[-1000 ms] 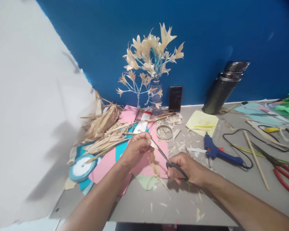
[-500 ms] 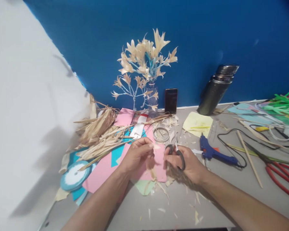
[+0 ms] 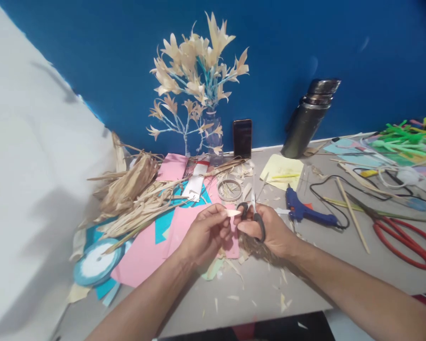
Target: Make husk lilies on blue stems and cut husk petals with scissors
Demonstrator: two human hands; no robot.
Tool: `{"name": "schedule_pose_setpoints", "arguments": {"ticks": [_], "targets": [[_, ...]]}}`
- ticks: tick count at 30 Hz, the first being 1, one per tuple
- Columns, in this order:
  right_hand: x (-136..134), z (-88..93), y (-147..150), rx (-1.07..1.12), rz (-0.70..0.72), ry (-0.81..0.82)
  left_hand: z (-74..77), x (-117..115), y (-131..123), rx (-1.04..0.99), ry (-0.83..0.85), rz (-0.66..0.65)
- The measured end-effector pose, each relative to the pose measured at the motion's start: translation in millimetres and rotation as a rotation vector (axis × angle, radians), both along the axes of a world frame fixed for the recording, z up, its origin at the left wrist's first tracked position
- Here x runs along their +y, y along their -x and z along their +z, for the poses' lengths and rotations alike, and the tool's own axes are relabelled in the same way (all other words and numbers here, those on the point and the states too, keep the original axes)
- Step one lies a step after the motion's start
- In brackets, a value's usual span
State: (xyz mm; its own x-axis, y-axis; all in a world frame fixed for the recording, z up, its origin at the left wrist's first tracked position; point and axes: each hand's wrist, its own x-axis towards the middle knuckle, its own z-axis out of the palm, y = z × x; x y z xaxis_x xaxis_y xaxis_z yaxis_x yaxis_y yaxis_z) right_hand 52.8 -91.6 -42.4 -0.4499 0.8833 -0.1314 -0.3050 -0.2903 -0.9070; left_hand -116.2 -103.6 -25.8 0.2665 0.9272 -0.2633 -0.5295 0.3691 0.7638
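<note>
A small pale, pointed petal-shaped piece is pinched between the thumb and fingers of my left hand. My right hand has its fingers in the black handles of a pair of small scissors, with the blades pointing up and away from me. The blades look apart. The two hands are close together over pink sheets, and the petal's tip comes near the scissor handles. Behind them lies a roll of tape. Pale flowers on blue stems stand in a clear bottle by the wall.
Dried husks and a blue ribbon spool lie at left. A phone and a dark flask stand at the back. To the right are a blue glue gun, a stick and large red-handled scissors. Scraps litter the table.
My left hand has turned, so the pale petal piece now shows clearly at its fingertips. The scissors stay in my right hand. The whole view has shifted, with things appearing further left and higher.
</note>
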Motion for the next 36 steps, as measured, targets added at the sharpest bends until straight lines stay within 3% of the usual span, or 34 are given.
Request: {"name": "schedule_pose_setpoints", "arguments": {"ticks": [3, 10, 18, 36], "targets": [[-0.1, 2.2, -2.6, -0.087, 0.062, 0.008, -1.4, 1.9, 1.8, -0.053, 0.01, -0.008], [0.5, 5.8, -8.5, -0.14, 0.332, -0.183, 3.7, 4.2, 6.9, -0.052, -0.009, 0.033], [1.6, 1.3, -13.2, -0.161, 0.547, -0.217, 12.4, 5.2, 10.8, -0.007, -0.041, 0.109], [1.9, 2.6, -14.1, -0.2, 0.543, -0.25, 11.9, 9.2, 15.9, 0.027, -0.105, 0.083]]}}
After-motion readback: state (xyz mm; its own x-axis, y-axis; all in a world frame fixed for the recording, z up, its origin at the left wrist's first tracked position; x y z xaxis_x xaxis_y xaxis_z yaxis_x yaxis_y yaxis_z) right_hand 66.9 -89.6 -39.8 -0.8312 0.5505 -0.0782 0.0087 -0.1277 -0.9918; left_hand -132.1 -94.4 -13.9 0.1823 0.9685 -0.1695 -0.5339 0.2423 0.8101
